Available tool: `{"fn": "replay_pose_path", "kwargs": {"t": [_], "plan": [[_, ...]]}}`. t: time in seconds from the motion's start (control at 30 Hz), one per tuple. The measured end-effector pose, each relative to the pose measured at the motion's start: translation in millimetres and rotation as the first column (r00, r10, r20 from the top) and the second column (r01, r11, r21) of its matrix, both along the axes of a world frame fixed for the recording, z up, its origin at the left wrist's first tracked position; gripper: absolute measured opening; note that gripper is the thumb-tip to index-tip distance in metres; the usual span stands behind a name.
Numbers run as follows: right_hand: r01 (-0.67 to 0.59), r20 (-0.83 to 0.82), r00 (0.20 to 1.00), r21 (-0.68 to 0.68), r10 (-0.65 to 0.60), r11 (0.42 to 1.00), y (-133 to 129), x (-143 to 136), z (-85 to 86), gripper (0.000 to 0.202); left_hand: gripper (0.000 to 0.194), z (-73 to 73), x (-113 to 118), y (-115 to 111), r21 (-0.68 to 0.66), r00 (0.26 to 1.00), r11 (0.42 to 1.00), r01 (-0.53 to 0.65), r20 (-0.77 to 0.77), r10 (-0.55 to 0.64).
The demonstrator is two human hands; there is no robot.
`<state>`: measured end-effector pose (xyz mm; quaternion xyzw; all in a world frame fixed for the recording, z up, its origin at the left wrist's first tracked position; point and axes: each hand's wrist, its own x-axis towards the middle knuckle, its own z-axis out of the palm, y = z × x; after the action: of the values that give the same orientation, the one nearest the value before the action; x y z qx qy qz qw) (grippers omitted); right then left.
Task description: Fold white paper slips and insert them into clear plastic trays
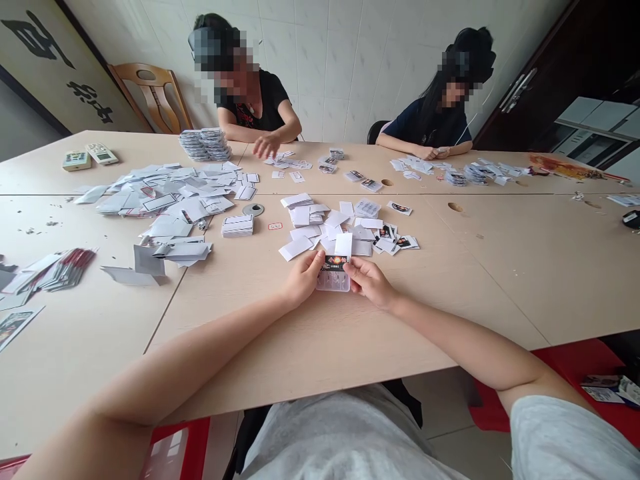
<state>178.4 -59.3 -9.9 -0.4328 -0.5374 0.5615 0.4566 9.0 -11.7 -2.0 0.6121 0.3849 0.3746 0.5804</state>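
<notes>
pinching clear case [333, 283] and black card [333, 264], fingers [317, 261] of left hand [301, 280] and right hand [371, 283]

The box [333, 282] sits between the 2 hands [304, 279], cards [336, 219] behind it, a tape roll [249, 209] left of the cards.

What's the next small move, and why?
I'd probably press the dark printed card flat on the clear box with the right hand: the card spans the box's upper part near the right thumb, while the left hand grips the opposite side.
</notes>
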Motion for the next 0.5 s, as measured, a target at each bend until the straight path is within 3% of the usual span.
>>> {"fn": "replay_pose_path", "kwargs": {"t": [0.17, 0.3, 0.37, 0.47, 0.5], "plan": [[0.092, 0.011, 0.996, 0.029, -0.092, 0.995, 28, 7, 17.7, 0.035, 0.038, -2.1, -1, 1, -0.171, 0.973, 0.981, 0.093, 0.224, -0.053], [0.314, -0.240, 0.924, 0.034, -0.298, 0.949, 93, 26, 33.4, 0.036, 0.040, -0.6, -3, 2, -0.218, 0.967, 0.969, 0.113, 0.246, -0.058], [0.428, -0.270, 0.875, 0.042, -0.403, 0.903, 123, 41, 32.9, 0.035, 0.040, -0.4, -4, 2, -0.211, 0.970, 0.970, 0.120, 0.233, -0.070], [0.614, -0.023, 0.777, 0.251, -0.629, 0.749, 149, 69, 21.1, 0.037, 0.038, -0.8, -5, 1, -0.195, 0.973, 0.971, 0.138, 0.210, -0.096], [0.595, 0.124, 0.728, 0.373, -0.674, 0.712, 152, 78, 15.5, 0.039, 0.037, -0.9, -5, 1, -0.185, 0.974, 0.972, 0.143, 0.202, -0.105]]}}
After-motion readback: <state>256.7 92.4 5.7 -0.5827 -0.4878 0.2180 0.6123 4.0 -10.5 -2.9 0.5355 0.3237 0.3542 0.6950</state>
